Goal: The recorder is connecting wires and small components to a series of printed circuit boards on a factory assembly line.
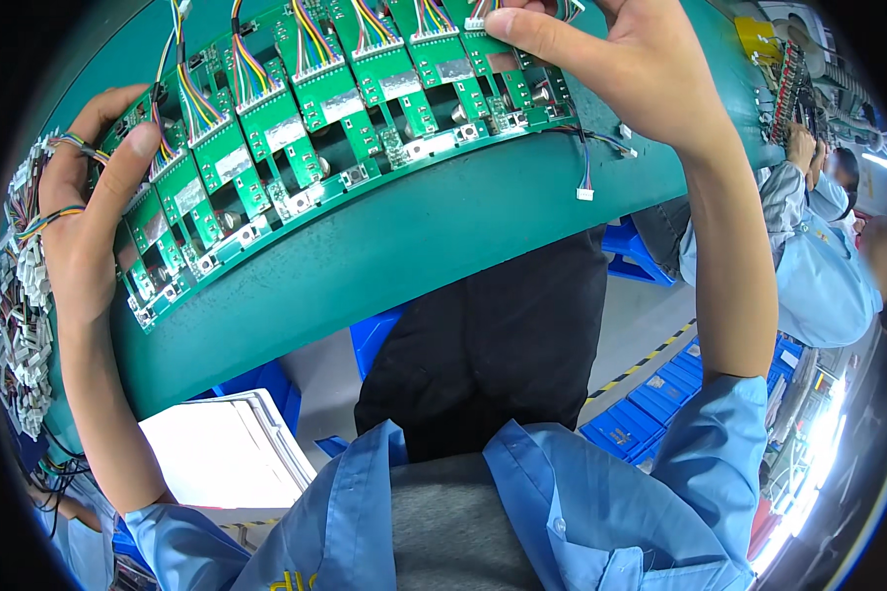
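A long panel of green circuit boards (pixel 229 169) lies tilted across the green work surface, its left end nearer to me. Bundles of coloured wires (pixel 310 37) run from white connectors along its upper part. My left hand (pixel 81 241) is closed around the panel's left end, thumb on top, with coloured wires looping over the fingers. At the panel's far right, the thumb of my right hand (pixel 650 79) presses against a white wire connector (pixel 476 23) at a board's edge; the other fingers are partly cut off by the frame. A loose connector (pixel 584 194) hangs on wires beside the panel.
A big heap of white-plugged wires (pixel 25 325) fills the far left. Below the green work surface (pixel 384 251) are white papers (pixel 222 448), blue bins (pixel 650 404) and my lap. At right, a co-worker in a blue jacket (pixel 823 271) handles parts.
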A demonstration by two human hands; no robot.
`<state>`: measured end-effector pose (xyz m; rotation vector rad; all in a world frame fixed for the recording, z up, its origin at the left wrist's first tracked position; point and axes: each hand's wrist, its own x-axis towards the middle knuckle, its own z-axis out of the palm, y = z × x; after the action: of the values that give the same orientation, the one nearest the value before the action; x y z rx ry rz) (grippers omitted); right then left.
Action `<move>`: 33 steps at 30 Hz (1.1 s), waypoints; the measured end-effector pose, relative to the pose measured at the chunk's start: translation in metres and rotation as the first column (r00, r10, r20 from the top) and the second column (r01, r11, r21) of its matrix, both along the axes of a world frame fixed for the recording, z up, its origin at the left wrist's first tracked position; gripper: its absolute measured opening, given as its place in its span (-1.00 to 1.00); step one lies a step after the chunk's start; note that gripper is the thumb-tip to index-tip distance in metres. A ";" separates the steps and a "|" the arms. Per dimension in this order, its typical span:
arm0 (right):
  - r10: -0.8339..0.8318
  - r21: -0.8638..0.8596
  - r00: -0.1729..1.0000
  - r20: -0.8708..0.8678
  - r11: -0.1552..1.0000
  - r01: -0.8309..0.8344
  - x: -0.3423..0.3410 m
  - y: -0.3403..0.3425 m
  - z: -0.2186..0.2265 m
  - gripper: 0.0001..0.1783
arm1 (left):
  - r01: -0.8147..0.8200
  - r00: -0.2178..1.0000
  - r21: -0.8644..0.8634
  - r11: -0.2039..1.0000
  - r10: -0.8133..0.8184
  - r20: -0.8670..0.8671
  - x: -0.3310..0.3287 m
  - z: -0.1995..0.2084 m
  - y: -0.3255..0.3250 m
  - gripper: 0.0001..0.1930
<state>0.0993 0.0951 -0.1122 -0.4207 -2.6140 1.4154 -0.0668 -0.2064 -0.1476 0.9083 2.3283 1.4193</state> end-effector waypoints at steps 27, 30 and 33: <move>-0.004 0.052 0.980 -0.201 0.999 0.015 0.005 -0.011 -0.009 -0.89 | 0.016 0.999 0.029 0.999 -0.015 -0.041 -0.004 -0.002 -0.001 -0.52; -0.024 0.003 0.978 -0.209 1.000 0.025 0.006 -0.011 -0.012 -0.90 | 0.010 0.998 -0.015 1.000 -0.010 -0.059 -0.003 0.003 -0.003 -0.52; 0.075 0.128 0.954 -0.290 0.991 -0.039 0.007 -0.005 -0.016 -0.90 | 0.014 0.999 0.015 1.000 -0.013 -0.040 -0.002 0.000 -0.001 -0.52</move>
<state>0.1066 0.0898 -0.1287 -0.1083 -2.4672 1.2194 -0.0689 -0.2078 -0.1478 0.9637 2.3388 1.4287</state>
